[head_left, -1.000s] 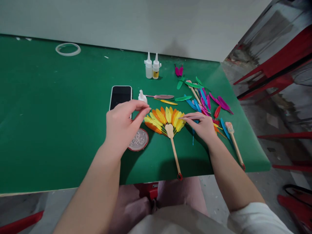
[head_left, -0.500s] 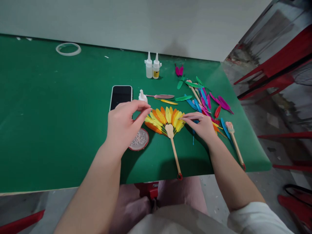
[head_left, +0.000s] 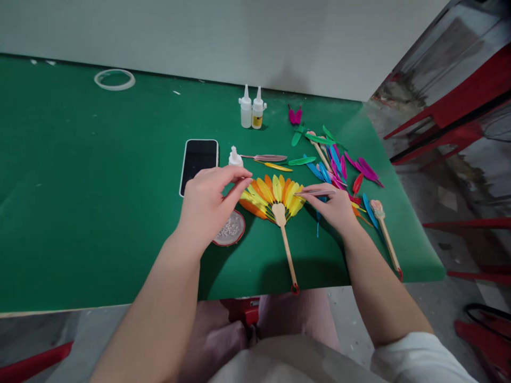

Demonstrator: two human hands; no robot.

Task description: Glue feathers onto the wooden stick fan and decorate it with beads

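Note:
A small fan of yellow and orange feathers (head_left: 277,187) lies on the green table, its wooden handle (head_left: 288,254) pointing toward me. Tweezers (head_left: 319,192) are pinched in my right hand (head_left: 335,207), their tips over the fan's right-hand feathers. My left hand (head_left: 207,205) hovers at the fan's left side with thumb and forefinger nearly together; anything between them is too small to make out. Partly under that hand is a round red-rimmed dish (head_left: 240,238) of small pale beads (head_left: 229,230). A white glue bottle (head_left: 235,157) stands just behind my left fingers.
Left of the bottle lies a phone (head_left: 199,159). Two dropper bottles (head_left: 251,113) stand farther back. Loose coloured feathers (head_left: 339,165) are heaped on the right, near a wooden handle with a flower end (head_left: 385,234). A tape ring (head_left: 115,80) sits at the back left.
The view has shifted very slightly. Both hands keep nearly the same place over the fan, and the tweezers stay in my right hand.

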